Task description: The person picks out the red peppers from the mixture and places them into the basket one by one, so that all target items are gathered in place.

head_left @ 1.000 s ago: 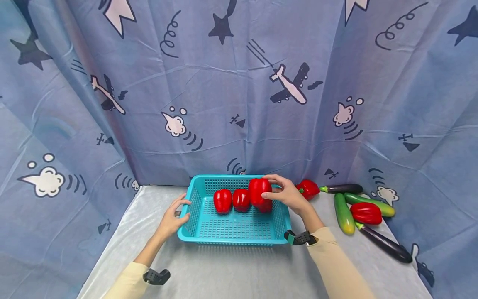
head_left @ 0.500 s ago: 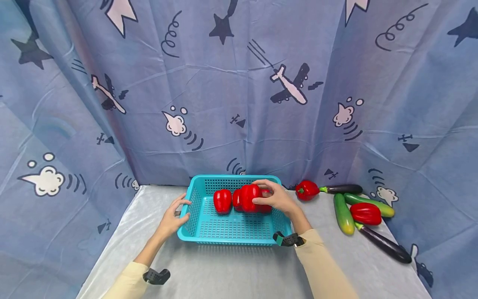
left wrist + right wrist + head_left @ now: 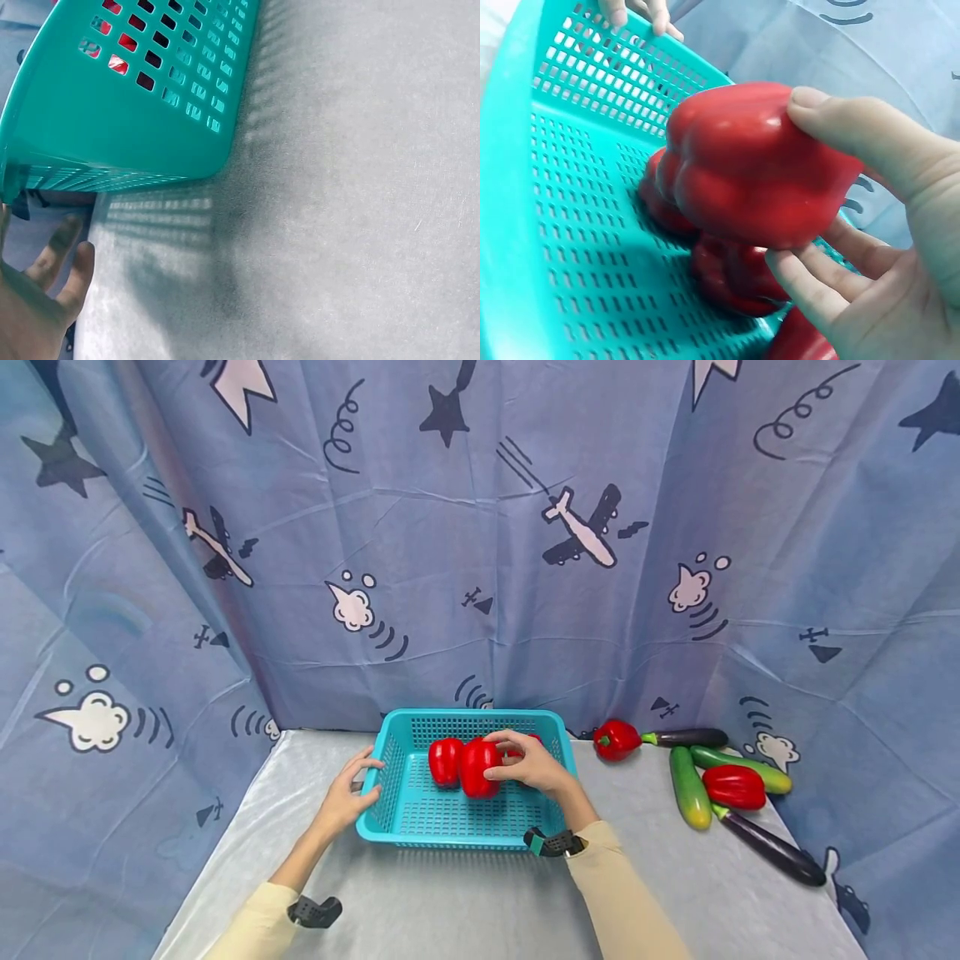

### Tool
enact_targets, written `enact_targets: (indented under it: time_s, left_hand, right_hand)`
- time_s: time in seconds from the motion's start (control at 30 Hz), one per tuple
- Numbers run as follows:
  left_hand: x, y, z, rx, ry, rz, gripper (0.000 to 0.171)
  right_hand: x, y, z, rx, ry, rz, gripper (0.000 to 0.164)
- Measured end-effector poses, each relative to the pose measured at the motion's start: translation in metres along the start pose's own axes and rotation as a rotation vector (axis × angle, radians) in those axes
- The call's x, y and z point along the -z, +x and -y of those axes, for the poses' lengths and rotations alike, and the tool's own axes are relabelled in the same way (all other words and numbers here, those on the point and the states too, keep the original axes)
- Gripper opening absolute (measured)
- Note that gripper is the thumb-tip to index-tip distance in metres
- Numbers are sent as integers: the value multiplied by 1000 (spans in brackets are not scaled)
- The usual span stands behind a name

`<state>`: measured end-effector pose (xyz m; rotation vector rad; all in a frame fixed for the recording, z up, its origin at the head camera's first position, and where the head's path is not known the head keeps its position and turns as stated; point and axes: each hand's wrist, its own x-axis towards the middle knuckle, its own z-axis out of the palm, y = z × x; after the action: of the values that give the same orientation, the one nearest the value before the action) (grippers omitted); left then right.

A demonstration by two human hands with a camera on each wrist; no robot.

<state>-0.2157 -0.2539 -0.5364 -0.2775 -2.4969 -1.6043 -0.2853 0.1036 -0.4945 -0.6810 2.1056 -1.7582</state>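
Peppers (image 3: pixel 444 761) sat in a basket (image 3: pixel 450 817). The right hand (image 3: pixel 534 767) pinched another pepper (image 3: pixel 476 770). The left hand (image 3: pixel 345 796), spread, touched the basket.

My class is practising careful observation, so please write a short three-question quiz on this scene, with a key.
1. Which vegetable does the right grip hold?
2. How many eggplants lie outside the basket?
3. True or false: the left grip is at the basket's right end.

Key:
1. A red bell pepper.
2. Two.
3. False; it is at the left end.
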Motion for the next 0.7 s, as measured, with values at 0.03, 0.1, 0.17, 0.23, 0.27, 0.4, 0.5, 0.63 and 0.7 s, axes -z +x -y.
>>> enact_targets:
  time_s: [0.03,0.1,0.17,0.23,0.27,0.4,0.5,0.63,0.7]
  left_hand:
    - [0,0,0,-4,3,-1,35]
    - [-1,0,0,-9,9,-5,35]
    - [0,0,0,-15,14,-4,35]
    - [0,0,-1,-10,21,-5,35]
    - [0,-1,-1,-10,23,-5,35]
    - [0,-1,-1,-15,27,-9,36]
    - [-1,-1,-1,-27,10,-14,36]
    - [-1,-1,-1,-9,-3,-10,36]
    - [0,0,-1,9,12,-6,36]
  right_hand:
    - [-2,1,-1,5,-8,5,54]
    - [-7,2,-2,7,-22,9,55]
    - [-11,3,-3,2,-43,10,57]
    - [-16,4,-4,-11,-45,20,58]
    - [-18,4,-5,-20,-37,29,57]
    - [-24,5,-8,-66,26,80,53]
    - [-26,6,-10,-89,50,115,52]
    - [-27,7,-11,-107,32,151,55]
    - [-28,7,-11,-117,15,159,56]
